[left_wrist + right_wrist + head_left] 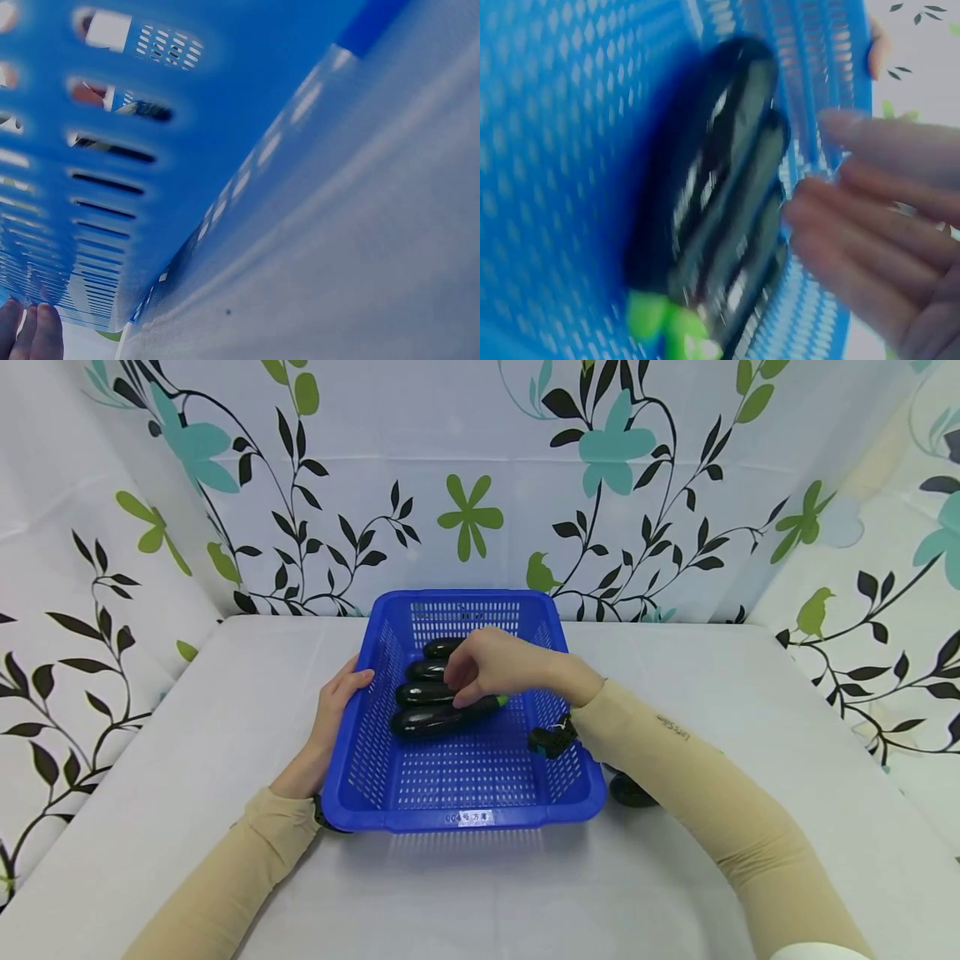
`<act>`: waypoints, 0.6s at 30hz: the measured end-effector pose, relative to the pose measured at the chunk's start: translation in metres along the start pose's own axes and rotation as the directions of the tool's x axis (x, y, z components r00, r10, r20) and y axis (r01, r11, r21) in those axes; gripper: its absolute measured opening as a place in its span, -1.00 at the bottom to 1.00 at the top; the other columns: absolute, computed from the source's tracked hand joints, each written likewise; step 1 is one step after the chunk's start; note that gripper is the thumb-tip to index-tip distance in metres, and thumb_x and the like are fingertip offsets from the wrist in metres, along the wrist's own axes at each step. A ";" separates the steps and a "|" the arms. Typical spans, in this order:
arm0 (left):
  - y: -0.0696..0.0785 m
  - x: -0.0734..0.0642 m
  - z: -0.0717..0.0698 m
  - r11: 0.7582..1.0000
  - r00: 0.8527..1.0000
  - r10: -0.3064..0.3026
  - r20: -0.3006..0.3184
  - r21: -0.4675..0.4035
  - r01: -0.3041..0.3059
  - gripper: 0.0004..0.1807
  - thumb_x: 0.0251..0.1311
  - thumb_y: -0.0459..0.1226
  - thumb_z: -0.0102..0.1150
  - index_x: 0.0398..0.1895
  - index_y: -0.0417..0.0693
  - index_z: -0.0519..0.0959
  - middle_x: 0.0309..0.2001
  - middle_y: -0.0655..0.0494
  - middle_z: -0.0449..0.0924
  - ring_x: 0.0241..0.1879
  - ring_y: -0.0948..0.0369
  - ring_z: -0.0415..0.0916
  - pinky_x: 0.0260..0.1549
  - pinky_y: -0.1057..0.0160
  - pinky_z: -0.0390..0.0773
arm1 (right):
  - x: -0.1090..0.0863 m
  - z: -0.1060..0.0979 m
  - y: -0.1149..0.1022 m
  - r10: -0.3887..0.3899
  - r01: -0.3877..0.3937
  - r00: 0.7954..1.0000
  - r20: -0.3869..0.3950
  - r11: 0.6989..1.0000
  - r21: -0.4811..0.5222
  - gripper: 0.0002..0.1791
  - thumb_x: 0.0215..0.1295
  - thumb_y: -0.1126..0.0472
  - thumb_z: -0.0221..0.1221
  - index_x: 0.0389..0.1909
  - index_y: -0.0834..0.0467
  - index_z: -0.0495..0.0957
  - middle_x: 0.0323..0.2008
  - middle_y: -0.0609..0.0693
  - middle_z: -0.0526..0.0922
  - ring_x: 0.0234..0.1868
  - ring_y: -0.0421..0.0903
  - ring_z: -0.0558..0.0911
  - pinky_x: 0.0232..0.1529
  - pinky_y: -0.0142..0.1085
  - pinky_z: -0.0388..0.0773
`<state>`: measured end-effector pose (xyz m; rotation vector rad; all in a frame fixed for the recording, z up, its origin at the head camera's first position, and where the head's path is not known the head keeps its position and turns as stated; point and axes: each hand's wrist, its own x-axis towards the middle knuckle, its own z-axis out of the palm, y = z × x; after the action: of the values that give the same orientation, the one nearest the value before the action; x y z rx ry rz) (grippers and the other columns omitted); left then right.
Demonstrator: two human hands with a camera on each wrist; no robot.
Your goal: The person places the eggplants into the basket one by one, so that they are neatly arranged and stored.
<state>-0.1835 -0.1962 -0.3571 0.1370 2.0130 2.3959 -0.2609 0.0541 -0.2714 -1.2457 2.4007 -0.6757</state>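
Observation:
A blue plastic basket (468, 817) with slotted walls stands in front of the person. Several dark, glossy eggplants (427, 721) lie side by side in it, toward its back and left; green stem ends show in the right wrist view. My left hand (333, 706) holds the basket's left side, thumb at the rim and fingers (46, 334) along the outer wall. Over the eggplants hovers my right hand (495, 664), its fingers (855, 225) loosely bent with nothing between them. The right wrist view is blurred.
Another dark eggplant (630, 791) lies on the white table (420, 902) right of the basket, partly hidden by the right forearm. A cloth with leaf and flower prints (495, 460) hangs behind the table and along both sides.

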 end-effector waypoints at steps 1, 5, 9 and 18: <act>0.000 0.000 0.000 1.000 1.000 0.001 0.001 0.002 -0.001 -0.41 0.45 -0.18 -0.17 0.54 0.05 0.20 0.33 -0.18 0.33 0.15 0.11 0.49 0.02 0.31 0.60 | -0.002 -0.003 -0.002 -0.003 0.003 1.000 -0.007 1.000 0.000 -0.66 0.17 0.18 0.43 -0.07 0.24 0.70 -0.13 0.07 0.77 -0.16 -0.19 0.73 -0.07 -0.37 0.63; 0.001 0.001 0.000 1.000 1.000 0.005 0.008 -0.001 -0.005 -0.41 0.45 -0.18 -0.17 0.53 0.03 0.20 0.30 -0.16 0.36 0.12 0.12 0.51 0.01 0.31 0.60 | -0.012 -0.017 -0.012 -0.001 0.002 1.000 -0.027 1.000 0.008 -0.67 0.19 0.18 0.41 -0.04 0.21 0.70 -0.11 0.06 0.76 -0.13 -0.18 0.73 -0.05 -0.35 0.64; 0.003 0.000 0.000 1.000 1.000 -0.001 0.015 -0.020 0.001 -0.41 0.45 -0.18 -0.17 0.54 0.01 0.19 0.30 -0.14 0.38 0.12 0.13 0.51 0.02 0.31 0.59 | -0.028 -0.033 -0.018 0.004 -0.003 0.998 -0.069 1.000 0.014 -0.67 0.21 0.17 0.40 -0.02 0.18 0.69 -0.11 0.00 0.76 -0.11 -0.17 0.73 -0.03 -0.32 0.64; 0.006 -0.002 0.002 1.000 1.000 -0.020 0.011 -0.021 0.020 -0.40 0.45 -0.18 -0.16 0.54 0.03 0.19 0.29 -0.12 0.40 0.10 0.14 0.53 0.02 0.30 0.60 | -0.066 -0.047 -0.010 -0.017 0.020 0.983 -0.184 1.000 0.017 -0.68 0.21 0.18 0.39 -0.02 0.18 0.69 -0.12 0.00 0.75 -0.13 -0.17 0.74 -0.05 -0.31 0.66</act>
<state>-0.1814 -0.1953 -0.3507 0.1289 1.9742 2.3988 -0.2419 0.1154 -0.2209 -1.2485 2.5267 -0.8510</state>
